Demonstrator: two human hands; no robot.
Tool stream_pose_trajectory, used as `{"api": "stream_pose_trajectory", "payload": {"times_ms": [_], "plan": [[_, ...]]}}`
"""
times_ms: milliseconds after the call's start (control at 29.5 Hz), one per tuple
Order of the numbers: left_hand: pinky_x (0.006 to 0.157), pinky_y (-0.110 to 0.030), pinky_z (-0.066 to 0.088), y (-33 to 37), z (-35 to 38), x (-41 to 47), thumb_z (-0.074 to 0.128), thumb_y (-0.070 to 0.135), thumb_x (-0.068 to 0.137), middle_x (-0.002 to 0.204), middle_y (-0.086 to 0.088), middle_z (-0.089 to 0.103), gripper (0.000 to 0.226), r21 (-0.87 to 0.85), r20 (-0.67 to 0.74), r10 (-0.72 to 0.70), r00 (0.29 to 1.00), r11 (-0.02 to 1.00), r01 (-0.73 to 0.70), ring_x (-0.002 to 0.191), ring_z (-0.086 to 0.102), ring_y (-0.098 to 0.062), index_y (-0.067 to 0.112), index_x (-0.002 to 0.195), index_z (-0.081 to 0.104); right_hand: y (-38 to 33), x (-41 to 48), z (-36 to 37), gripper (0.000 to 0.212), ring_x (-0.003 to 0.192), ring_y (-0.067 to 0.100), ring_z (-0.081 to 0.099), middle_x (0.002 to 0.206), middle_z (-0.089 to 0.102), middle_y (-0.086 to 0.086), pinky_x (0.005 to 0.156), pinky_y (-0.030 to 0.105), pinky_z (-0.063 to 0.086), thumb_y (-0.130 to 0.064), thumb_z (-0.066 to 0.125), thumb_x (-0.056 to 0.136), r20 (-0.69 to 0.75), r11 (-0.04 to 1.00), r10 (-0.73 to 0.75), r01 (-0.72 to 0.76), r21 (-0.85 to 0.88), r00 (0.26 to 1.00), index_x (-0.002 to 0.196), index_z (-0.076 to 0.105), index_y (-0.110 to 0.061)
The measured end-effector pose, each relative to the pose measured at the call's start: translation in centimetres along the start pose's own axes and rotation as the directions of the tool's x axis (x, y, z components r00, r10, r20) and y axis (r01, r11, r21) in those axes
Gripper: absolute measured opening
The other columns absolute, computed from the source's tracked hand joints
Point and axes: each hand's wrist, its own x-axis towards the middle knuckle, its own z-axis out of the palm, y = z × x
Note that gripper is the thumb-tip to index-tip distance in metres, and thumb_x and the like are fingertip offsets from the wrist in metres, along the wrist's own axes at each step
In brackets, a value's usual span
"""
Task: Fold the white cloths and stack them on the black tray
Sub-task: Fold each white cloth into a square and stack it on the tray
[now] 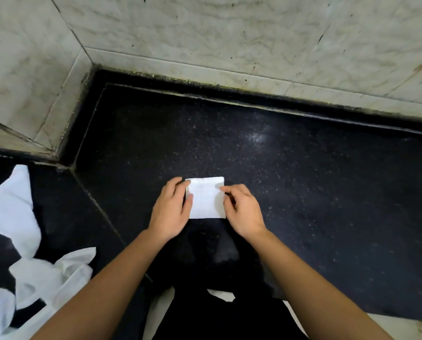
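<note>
Head view, looking down on a black speckled stone table (303, 192) set into a corner of a pale tiled wall (229, 33). Near the middle of the table lies a small folded white cloth (206, 200), a neat rectangle flat on the stone. Both hands are on it. The left hand (172, 209) grips its left edge, fingers (183, 183) curled over the upper left corner and thumb resting on top. The right hand (243, 209) pinches the upper right edge between curled fingers (225, 190).

This cloth looks fully or almost fully folded, so the step in hand is likely the last crease or squaring the edges. It is not yet stacked. To the left, well apart from the hands, loose white cloths (16, 217) lie crumpled and unfolded on a neighbouring dark surface, so much of the task seems left.

No black tray can be made out; against so much black stone it may be out of frame or simply indistinguishable. The heap of loose cloths is cut off by the left edge, so its count is unclear. Dark clothing (229, 320) fills the bottom centre.
</note>
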Motion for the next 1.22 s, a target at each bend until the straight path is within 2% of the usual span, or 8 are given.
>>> {"api": "stream_pose_trajectory", "payload": {"times_ms": [136, 237, 407, 644, 847, 949, 1050, 1220], "plan": [[0.120, -0.050, 0.015, 0.8, 0.3, 1.2, 0.023, 0.045, 0.103, 0.165, -0.010, -0.010, 0.063, 0.374, 0.299, 0.150, 0.942, 0.890, -0.260, 0.152, -0.006, -0.026, 0.017, 0.157, 0.007, 1.4, 0.1, -0.6, 0.055, 0.149, 0.028, 0.021, 0.165, 0.017, 0.008, 0.119, 0.043, 0.024, -0.037, 0.036, 0.106, 0.192, 0.904, -0.131, 0.197, -0.380, 0.973, 0.156, 0.027, -0.015], [0.121, -0.054, 0.000, 0.2, 0.4, 1.9, 0.011, 0.053, 0.101, 0.160, -0.007, -0.027, 0.071, 0.495, 0.406, 0.136, 0.904, 0.799, -0.342, 0.148, -0.023, -0.021, 0.012, 0.155, -0.011, 1.6, 1.3, -0.1, 0.071, 0.152, 0.029, -0.015, 0.166, -0.016, 0.006, 0.123, 0.047, -0.002, -0.055, 0.018, 0.104, 0.342, 0.792, -0.107, 0.288, -0.539, 0.934, 0.159, -0.003, -0.015], [0.119, -0.058, -0.001, -3.3, 0.0, 2.8, -0.008, 0.068, 0.087, 0.158, -0.003, -0.029, 0.085, 0.536, 0.451, 0.118, 0.885, 0.756, -0.374, 0.147, -0.023, -0.017, 0.017, 0.154, -0.016, 2.9, 3.0, 0.7, 0.086, 0.150, 0.033, -0.023, 0.163, -0.027, 0.001, 0.122, 0.054, -0.005, -0.070, -0.015, 0.085, 0.457, 0.609, -0.045, 0.387, -0.693, 0.888, 0.155, -0.020, -0.021], [0.117, -0.060, -0.005, -4.3, 0.7, 2.7, -0.008, 0.071, 0.084, 0.156, -0.003, -0.032, 0.084, 0.487, 0.473, 0.113, 0.874, 0.793, -0.366, 0.146, -0.028, -0.018, 0.021, 0.147, -0.029, 3.5, 3.5, 1.4, 0.088, 0.148, 0.034, -0.027, 0.155, -0.040, -0.001, 0.121, 0.055, -0.008, -0.073, -0.017, 0.082, 0.485, 0.586, 0.011, 0.387, -0.712, 0.875, 0.152, -0.028, -0.021], [0.120, -0.055, -0.004, -3.7, 0.2, 2.4, 0.028, 0.078, 0.085, 0.165, -0.002, -0.010, 0.093, 0.362, 0.439, 0.110, 0.892, 0.887, -0.287, 0.151, -0.013, -0.016, 0.026, 0.157, -0.002, 2.6, 1.9, 1.1, 0.083, 0.151, 0.033, -0.019, 0.164, -0.022, 0.010, 0.122, 0.053, -0.004, -0.068, 0.025, 0.097, 0.415, 0.808, 0.045, 0.211, -0.550, 0.909, 0.159, -0.008, -0.024], [0.122, -0.047, 0.004, -2.6, -0.5, 2.2, 0.053, 0.075, 0.080, 0.165, 0.001, 0.011, 0.094, 0.226, 0.333, 0.080, 0.940, 0.961, -0.162, 0.152, 0.005, -0.016, 0.025, 0.155, 0.025, 1.8, -0.2, 1.2, 0.072, 0.148, 0.034, 0.013, 0.162, 0.014, 0.015, 0.119, 0.048, 0.016, -0.058, 0.042, 0.098, 0.201, 0.912, 0.109, -0.017, -0.410, 0.973, 0.156, 0.025, -0.019], [0.119, -0.042, 0.019, -1.5, -0.2, 1.2, 0.042, 0.077, 0.080, 0.155, 0.001, 0.037, 0.087, 0.142, 0.217, 0.050, 0.975, 0.987, -0.082, 0.146, 0.027, -0.018, 0.020, 0.147, 0.041, 1.2, -1.5, 1.4, 0.056, 0.125, 0.029, 0.044, 0.137, 0.046, 0.008, 0.106, 0.042, 0.034, -0.050, 0.050, 0.096, 0.078, 0.913, 0.221, -0.178, -0.367, 0.972, 0.143, 0.047, -0.019], [0.107, -0.040, 0.034, -0.6, -0.3, -1.3, 0.040, 0.054, 0.097, 0.135, 0.000, 0.057, 0.059, 0.129, 0.133, -0.065, 0.989, 0.990, 0.048, 0.128, 0.047, -0.020, 0.019, 0.145, 0.041, 0.3, -1.8, 1.8, 0.035, 0.106, 0.022, 0.060, 0.120, 0.053, -0.001, 0.090, 0.032, 0.049, -0.044, 0.063, 0.089, 0.138, 0.880, 0.474, -0.461, -0.117, 0.869, 0.119, 0.062, -0.027]]}}
